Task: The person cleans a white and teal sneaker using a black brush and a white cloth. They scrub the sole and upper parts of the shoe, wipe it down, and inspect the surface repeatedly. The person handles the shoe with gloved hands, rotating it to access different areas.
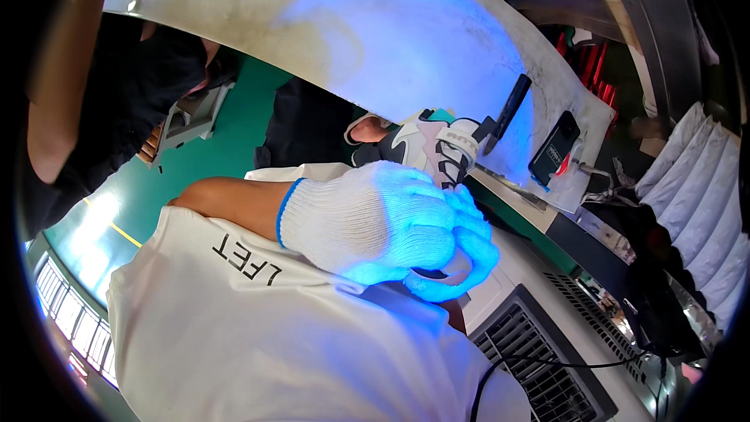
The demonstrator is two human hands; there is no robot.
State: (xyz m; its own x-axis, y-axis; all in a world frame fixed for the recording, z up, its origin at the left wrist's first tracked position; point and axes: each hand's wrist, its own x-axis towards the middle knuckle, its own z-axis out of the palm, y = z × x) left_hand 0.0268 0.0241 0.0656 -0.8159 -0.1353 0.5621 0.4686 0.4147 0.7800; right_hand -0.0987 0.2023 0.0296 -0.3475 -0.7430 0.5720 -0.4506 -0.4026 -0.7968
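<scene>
A white, grey and black sneaker (418, 144) with dark laces is in front of my body, by the table's near edge. My left hand (367, 223), in a white knitted glove with a blue cuff, is closed over the sneaker and hides much of it. My right hand (473, 254), also gloved and lit bright blue, has its fingers curled round the sneaker's lower end; the left glove covers part of it. Just beyond the sneaker's tongue, a black rod-shaped thing (512, 109) slants upward; whether it touches the shoe I cannot tell.
A round patch of blue light falls on the pale worktable (234, 8). A black phone (556, 144) stands tilted near its right end. A white slatted machine (539, 344) with a black cable is at lower right. Ribbed white ducting (695, 180) hangs at right. Another person (148, 78) is at left.
</scene>
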